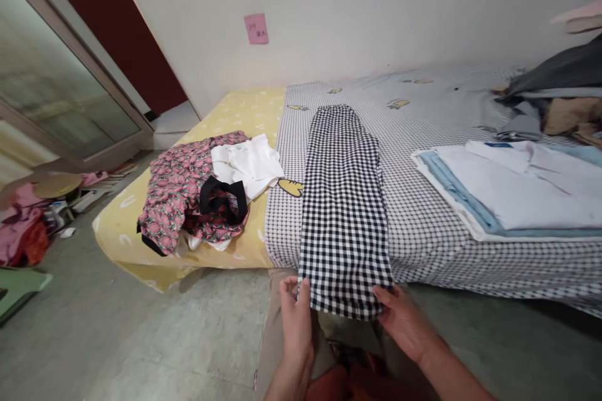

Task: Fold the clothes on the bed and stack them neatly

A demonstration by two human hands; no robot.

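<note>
pinching the checked garment (347, 200) by its near corners, left hand (297, 316) and right hand (399, 316) have fingers nipped against thumbs; it overhangs the front edge of the bed (433, 257), probably light, soft, floppy, best held there.

seen inside a home, most likely in a bedroom, judging by a broad bed (437, 266) spread with a yellow sheet (244, 109) and a checked sheet (414, 128) printed with yellow motifs, set against a white wall (376, 12). also marked as lived-in by folded shirts (559, 194), a crumpled floral garment (174, 182) and more clothing (564, 69) heaped at the far right. framed at left by a glass-paned door (51, 62) and a dark red panel (122, 31), above a plain grey floor (164, 326).
</note>
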